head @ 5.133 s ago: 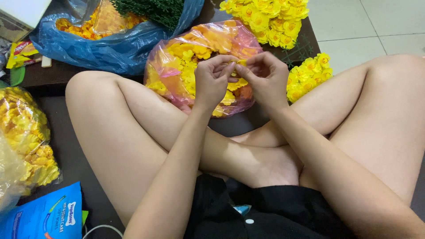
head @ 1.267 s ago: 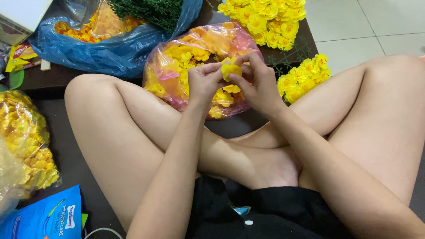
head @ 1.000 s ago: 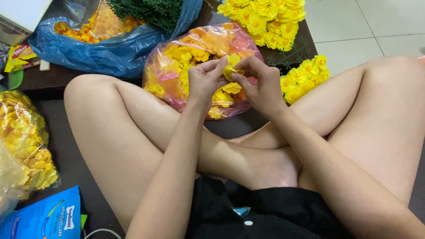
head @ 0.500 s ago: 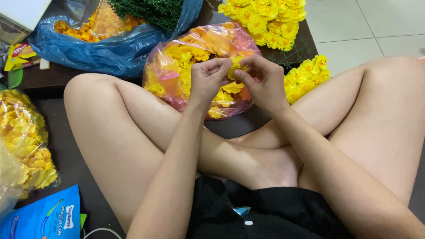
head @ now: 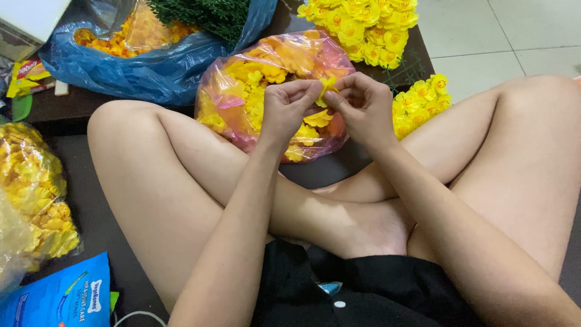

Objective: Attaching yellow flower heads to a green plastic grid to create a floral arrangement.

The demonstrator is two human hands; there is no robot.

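Vs. half a sec ago: both hands sit a touch higher, and a small yellow flower now pokes up between the fingertips; earlier it was mostly tucked behind the fingers. Bags and legs haven't shifted.

Room: hands work above the pink bag of yellow blooms, at 12 o'clock from the crossed legs. Blue bag w/ orange petals and green sprigs sits at 10 o'clock, touching the pink one. Finished flower cluster at 1 o'clock on the dark desk, smaller cluster at 3 o'clock of the hands, just beside the right wrist. Desk edge runs close past that cluster; pale tile floor beyond. Clear bag of yellow blooms at 8 o'clock, blue packet below it. Knees box the hands in on both sides; open air only directly above the pink bag.

Left hand: thumb and forefinger pinched on the flower's left side, other fingers curled. Right hand: fingertips pinched on its right side, remaining fingers loosely bent. Flower is held between both, over the pink bag's top.
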